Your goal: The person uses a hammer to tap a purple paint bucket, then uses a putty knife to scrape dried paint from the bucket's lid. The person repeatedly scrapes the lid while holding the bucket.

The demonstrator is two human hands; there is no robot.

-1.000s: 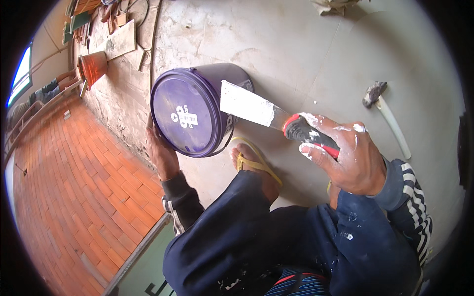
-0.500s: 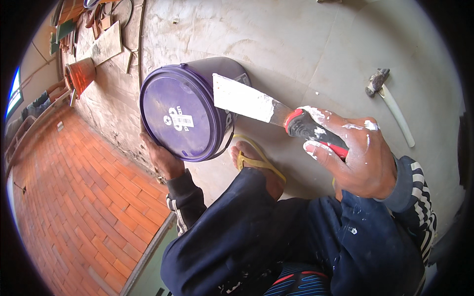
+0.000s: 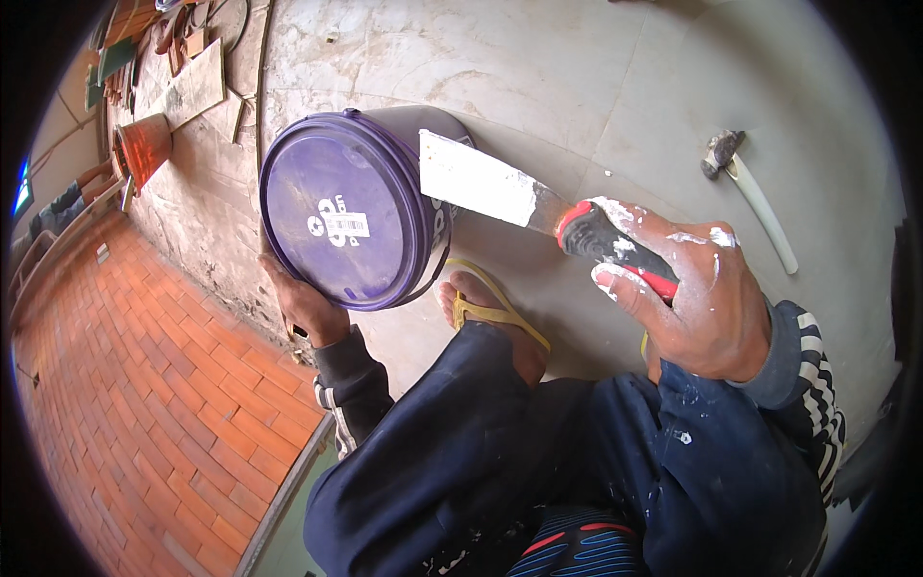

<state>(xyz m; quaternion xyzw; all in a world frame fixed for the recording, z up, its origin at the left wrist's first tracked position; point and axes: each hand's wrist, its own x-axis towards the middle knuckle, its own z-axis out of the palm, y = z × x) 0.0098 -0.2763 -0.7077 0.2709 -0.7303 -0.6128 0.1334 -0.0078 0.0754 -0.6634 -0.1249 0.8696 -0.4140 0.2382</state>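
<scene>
My right hand (image 3: 707, 298), spotted with white paste, is closed round the red and black handle of a putty knife (image 3: 478, 180). White paste coats most of its wide blade, which points left across the side of a purple bucket (image 3: 332, 212). The bucket appears tipped over, its closed lid turned toward me. A white label and print mark the lid, and a dark handle hangs by the rim. My left hand (image 3: 312, 306) grips the lid's lower left edge, its fingertips partly hidden. Whether the blade touches the bucket, I cannot tell.
A hammer (image 3: 755, 197) with a pale handle lies on the grey floor at right. My foot in a yellow flip-flop (image 3: 495, 308) is close below the bucket. At left are orange floor tiles (image 3: 163, 385), an orange pail (image 3: 144, 149) and leaning boards (image 3: 197, 82).
The whole view has shifted a little. The bucket's lid faces me slightly more, and the putty knife's blade sits a bit farther right over the bucket. Both hands keep their grips.
</scene>
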